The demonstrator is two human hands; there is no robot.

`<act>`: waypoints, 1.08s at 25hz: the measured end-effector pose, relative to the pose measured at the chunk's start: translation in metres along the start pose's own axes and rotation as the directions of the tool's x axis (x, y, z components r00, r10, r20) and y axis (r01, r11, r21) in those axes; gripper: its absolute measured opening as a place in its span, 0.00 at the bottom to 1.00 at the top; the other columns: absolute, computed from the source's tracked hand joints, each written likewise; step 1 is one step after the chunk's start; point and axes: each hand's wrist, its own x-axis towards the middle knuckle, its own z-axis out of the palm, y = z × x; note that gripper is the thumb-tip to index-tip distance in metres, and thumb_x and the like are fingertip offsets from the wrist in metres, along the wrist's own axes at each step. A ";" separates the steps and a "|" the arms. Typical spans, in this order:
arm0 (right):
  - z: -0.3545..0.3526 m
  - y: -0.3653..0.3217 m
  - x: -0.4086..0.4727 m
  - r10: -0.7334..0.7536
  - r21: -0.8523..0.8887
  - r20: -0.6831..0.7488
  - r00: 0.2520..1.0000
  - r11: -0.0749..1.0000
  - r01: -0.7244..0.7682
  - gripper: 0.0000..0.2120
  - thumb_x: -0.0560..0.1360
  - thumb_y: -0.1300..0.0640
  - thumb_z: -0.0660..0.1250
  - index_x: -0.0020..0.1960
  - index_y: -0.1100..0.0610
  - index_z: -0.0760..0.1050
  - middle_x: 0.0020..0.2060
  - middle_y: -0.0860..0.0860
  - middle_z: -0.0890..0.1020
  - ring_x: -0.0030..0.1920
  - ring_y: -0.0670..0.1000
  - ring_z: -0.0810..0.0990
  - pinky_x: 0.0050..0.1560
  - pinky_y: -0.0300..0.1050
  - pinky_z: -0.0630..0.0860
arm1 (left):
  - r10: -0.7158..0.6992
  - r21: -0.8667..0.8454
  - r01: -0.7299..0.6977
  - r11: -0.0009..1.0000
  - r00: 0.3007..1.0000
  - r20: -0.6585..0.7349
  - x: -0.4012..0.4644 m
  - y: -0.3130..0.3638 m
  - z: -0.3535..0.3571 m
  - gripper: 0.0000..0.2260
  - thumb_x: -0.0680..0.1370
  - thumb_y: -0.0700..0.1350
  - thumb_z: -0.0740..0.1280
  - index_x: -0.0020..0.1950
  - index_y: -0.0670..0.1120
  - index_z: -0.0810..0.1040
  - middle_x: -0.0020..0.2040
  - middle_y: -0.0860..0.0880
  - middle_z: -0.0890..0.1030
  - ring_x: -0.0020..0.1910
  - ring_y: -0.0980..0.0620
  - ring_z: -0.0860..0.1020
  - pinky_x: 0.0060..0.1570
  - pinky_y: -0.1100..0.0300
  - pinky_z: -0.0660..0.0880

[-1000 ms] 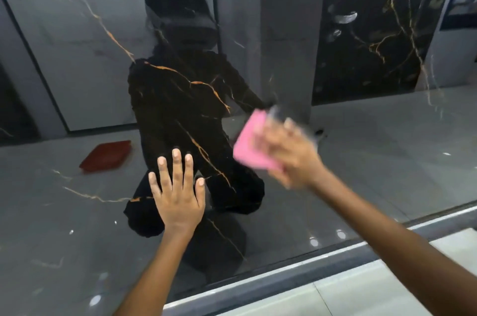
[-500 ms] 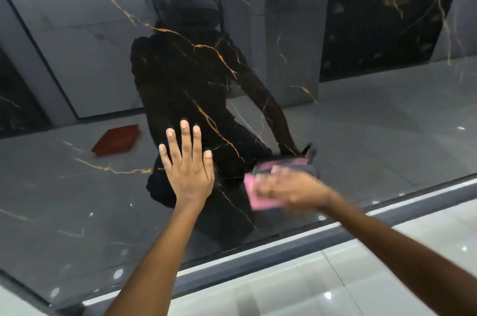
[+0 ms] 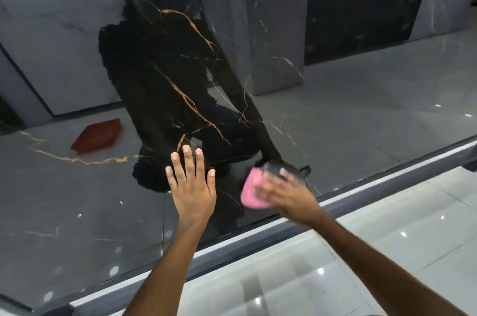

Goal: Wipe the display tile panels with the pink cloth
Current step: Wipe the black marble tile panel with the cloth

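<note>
No text, label, brand, number or sign can be read anywhere in the head view. The glossy black panel [image 3: 77, 212] carries only orange veining and reflections, and the pink cloth [image 3: 251, 193] shows no print or tag.

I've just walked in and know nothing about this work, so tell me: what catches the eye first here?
First, the pink cloth, bright against the glossy black tile panel with orange veins; the right hand presses it low on the panel, near the bottom edge. Just left of it, the left hand lies flat on the panel with fingers spread. The polished surface mirrors a crouching dark figure and a red object on the floor at left.
</note>
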 end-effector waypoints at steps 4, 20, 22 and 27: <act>-0.062 0.067 0.119 0.616 0.409 -0.453 0.644 0.786 -0.464 0.28 0.73 0.57 0.65 0.73 0.55 0.65 0.71 0.61 0.65 0.75 0.61 0.56 0.71 0.60 0.56 | -0.018 0.029 0.019 0.999 1.000 -0.024 -0.002 0.003 0.005 0.26 0.85 0.53 0.44 0.80 0.48 0.39 0.80 0.50 0.36 0.78 0.46 0.36 0.76 0.48 0.37; -0.004 -0.017 0.074 0.891 0.503 -0.187 0.414 0.448 -0.739 0.36 0.77 0.52 0.61 0.79 0.55 0.46 0.78 0.52 0.46 0.78 0.56 0.42 0.75 0.55 0.48 | -0.096 0.046 0.095 0.994 0.995 0.011 -0.046 0.016 0.025 0.27 0.85 0.53 0.45 0.80 0.46 0.38 0.79 0.49 0.34 0.78 0.45 0.34 0.75 0.47 0.35; 0.032 -0.084 0.017 0.577 0.249 -0.121 0.808 0.805 -0.538 0.45 0.73 0.52 0.67 0.79 0.54 0.42 0.79 0.52 0.43 0.78 0.56 0.40 0.74 0.59 0.48 | -0.085 0.044 0.085 0.995 0.996 0.003 -0.050 0.014 0.026 0.27 0.85 0.53 0.46 0.80 0.46 0.38 0.79 0.48 0.34 0.78 0.45 0.34 0.75 0.46 0.36; 0.069 -0.063 -0.027 0.403 0.213 -0.171 0.899 0.906 -0.366 0.32 0.81 0.51 0.58 0.79 0.48 0.45 0.78 0.47 0.49 0.77 0.57 0.53 0.69 0.59 0.59 | -0.036 0.067 0.039 0.997 0.999 -0.040 -0.050 0.012 0.032 0.30 0.84 0.51 0.50 0.80 0.45 0.38 0.79 0.47 0.35 0.78 0.44 0.35 0.75 0.45 0.37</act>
